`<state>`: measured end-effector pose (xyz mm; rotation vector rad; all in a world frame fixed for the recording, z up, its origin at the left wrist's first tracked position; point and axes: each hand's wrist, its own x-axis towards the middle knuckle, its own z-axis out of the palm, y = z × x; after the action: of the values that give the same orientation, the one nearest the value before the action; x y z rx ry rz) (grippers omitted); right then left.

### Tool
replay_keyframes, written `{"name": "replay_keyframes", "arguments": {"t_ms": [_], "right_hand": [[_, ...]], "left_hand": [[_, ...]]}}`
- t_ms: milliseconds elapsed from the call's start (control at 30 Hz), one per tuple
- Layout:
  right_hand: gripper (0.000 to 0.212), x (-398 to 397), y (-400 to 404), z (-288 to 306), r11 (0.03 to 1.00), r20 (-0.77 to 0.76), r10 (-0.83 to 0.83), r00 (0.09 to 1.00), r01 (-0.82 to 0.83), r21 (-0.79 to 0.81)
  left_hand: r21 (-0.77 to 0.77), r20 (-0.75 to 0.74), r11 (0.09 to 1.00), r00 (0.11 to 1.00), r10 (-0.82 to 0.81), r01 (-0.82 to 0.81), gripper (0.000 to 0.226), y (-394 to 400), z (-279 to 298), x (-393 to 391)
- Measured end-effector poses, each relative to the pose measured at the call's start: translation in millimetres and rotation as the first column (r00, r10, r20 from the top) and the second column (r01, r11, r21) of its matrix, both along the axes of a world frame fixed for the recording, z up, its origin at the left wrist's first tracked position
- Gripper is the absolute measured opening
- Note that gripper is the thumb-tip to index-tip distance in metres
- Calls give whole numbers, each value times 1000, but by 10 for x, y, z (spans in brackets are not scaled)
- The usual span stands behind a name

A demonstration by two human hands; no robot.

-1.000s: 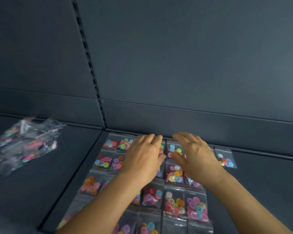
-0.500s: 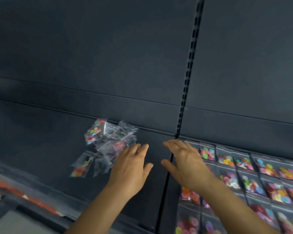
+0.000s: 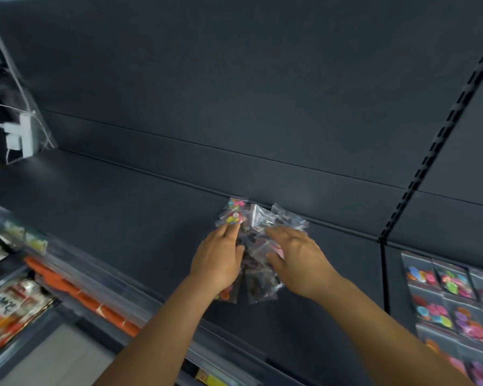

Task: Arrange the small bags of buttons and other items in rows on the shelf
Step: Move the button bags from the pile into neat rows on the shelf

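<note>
Head view, the only 1: both hands are down on a loose pile of small bags [image 3: 251, 240] lying on the dark shelf [image 3: 123, 218], right under and between the palms. Left hand [image 3: 218, 260] lies flat on the pile's left side with fingers fairly straight, touching the bags — no clear pinch. Right hand [image 3: 296, 254] spreads over the pile's right side, thumb tucked against the plastic; whether it grasps a bag, cannot tell. Well to the right of the right hand, past the slotted upright [image 3: 441, 135], the arranged rows of button bags [image 3: 452, 302] sit edge to edge. Progress: part done — several rows laid, but the pile is unsorted, so plenty left. Versus 0.5 s ago: the hands were short of the pile, hovering apart from it, now they are on it; the view has swung left, pushing the rows to the right edge. 1.0 s ago both hands were over the rows.
</note>
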<state>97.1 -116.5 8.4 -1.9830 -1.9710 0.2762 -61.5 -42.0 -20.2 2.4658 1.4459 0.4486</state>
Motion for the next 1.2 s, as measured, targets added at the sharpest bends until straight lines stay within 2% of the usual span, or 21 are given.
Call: {"name": "replay_keyframes", "arguments": {"t_ms": [233,333,400,467,533,633,733,800,867,933,1000,1100,1200], "right_hand": [[54,-290,727,-8,994,83,85,993,-79,-79],[50,-364,860,-70,974,216,163,963,-123,-189],[39,-397,829,-118,961,262,213,941,-154,-228],[28,-409,775,-138,957,315,244,917,-176,-229],[26,-429,757,-119,972,347,207,915,-153,-179],[31,-497,834,-78,997,216,40,976,-26,-70],[51,-568,928,-112,992,215,20,976,8,-129],[57,-587,967,-144,985,221,34,975,4,-173],[60,-585,999,-157,984,191,17,981,17,-177],[54,-581,1015,-156,987,157,-8,988,34,-160],[38,-576,1007,-150,991,81,-39,996,48,-121],[7,-530,938,-133,991,-143,-113,983,102,-88],[12,-443,832,-98,988,-324,-152,934,148,-36]], "left_hand": [[-45,-39,993,993,-110,108,48,389,-48,-76],[-54,49,991,992,-120,123,36,346,-66,-202],[-28,69,988,986,-149,151,30,291,-92,-322],[-32,121,986,980,-156,161,25,272,-129,-427],[-58,189,993,978,-91,103,21,291,-150,-495],[-71,116,995,990,76,-68,42,398,-192,-530],[-107,-31,988,994,107,-110,62,506,-216,-505],[-133,-55,985,993,101,-107,57,543,-211,-477],[-186,-17,976,994,110,-111,45,556,-190,-448],[-244,50,963,990,131,-115,26,537,-165,-424],[-287,146,952,977,155,-108,10,506,-149,-404],[-362,247,927,950,193,-94,17,448,-126,-377],[-404,289,909,929,231,-100,26,423,-93,-370]]}}
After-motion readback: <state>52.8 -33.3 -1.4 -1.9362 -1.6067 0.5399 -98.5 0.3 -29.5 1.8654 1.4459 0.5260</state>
